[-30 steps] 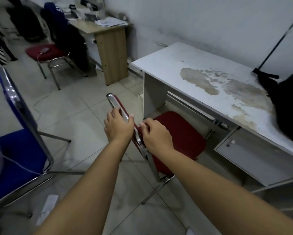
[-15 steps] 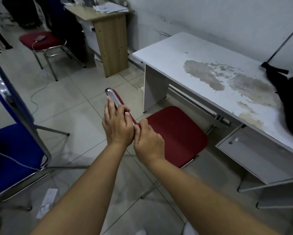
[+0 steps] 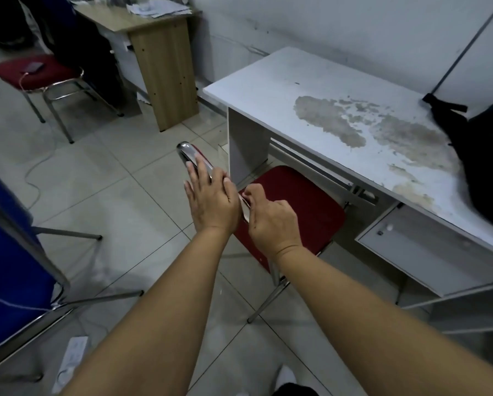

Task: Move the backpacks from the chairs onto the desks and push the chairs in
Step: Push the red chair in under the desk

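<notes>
A red chair (image 3: 293,207) with a chrome frame stands at the white stained desk (image 3: 311,90), its seat partly under the desk edge. My left hand (image 3: 211,201) lies flat with straight fingers against the chrome top rail of the backrest. My right hand (image 3: 271,221) sits beside it with fingers curled round the same rail. A black backpack (image 3: 485,155) lies on the desk's right end, cut off by the frame edge.
A blue chair (image 3: 13,270) stands close at the left, with a white cable and a power strip (image 3: 71,358) on the tiled floor. Further back are a red stool (image 3: 36,72) carrying a phone and a wooden desk (image 3: 153,47) with papers.
The red chair has slid further toward the desk. My left hand went from gripping the rail to lying flat on it; the right hand stays curled on it.
</notes>
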